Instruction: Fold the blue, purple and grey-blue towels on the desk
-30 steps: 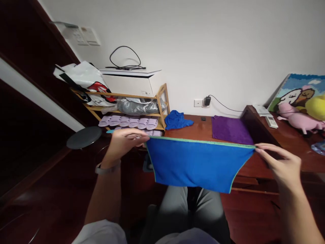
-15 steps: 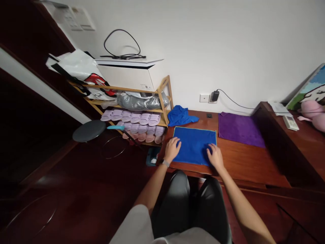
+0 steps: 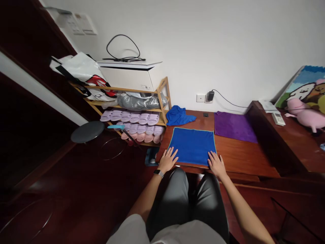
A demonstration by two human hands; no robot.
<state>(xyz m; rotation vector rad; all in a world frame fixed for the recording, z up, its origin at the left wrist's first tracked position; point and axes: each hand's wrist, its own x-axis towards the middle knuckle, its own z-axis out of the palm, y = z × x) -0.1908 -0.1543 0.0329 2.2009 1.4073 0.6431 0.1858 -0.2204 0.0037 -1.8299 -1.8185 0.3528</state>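
The person sits at a wooden table (image 3: 243,154) with both hands down on a blue cloth (image 3: 193,145). The cloth lies flat and spread out, with a thin green line along its sides. It is at the left end of the table, close to the near edge, by the person's knees.

The left hand (image 3: 168,160) rests on the near left corner of the cloth. Its fingers are spread wide and lie flat, with nothing pinched in them. A watch (image 3: 158,173) with a gray band is on that wrist. The right hand (image 3: 215,164) rests at the near right corner of the cloth. Its fingers are spread out too, palm down, and I see them press on the cloth's edge, not grab it.

In the back left corner of the table there is a crumpled blue cloth (image 3: 179,116), right next to a wooden rack (image 3: 164,98) with rows of purple slippers (image 3: 134,117). A purple cloth (image 3: 233,127) lies flat along the back edge, to the right of the crumpled one. Above the back edge, a black plug (image 3: 211,96) sits in the wall. Past the table's right edge, a pink toy (image 3: 307,115) lies on a higher wooden top (image 3: 302,145).
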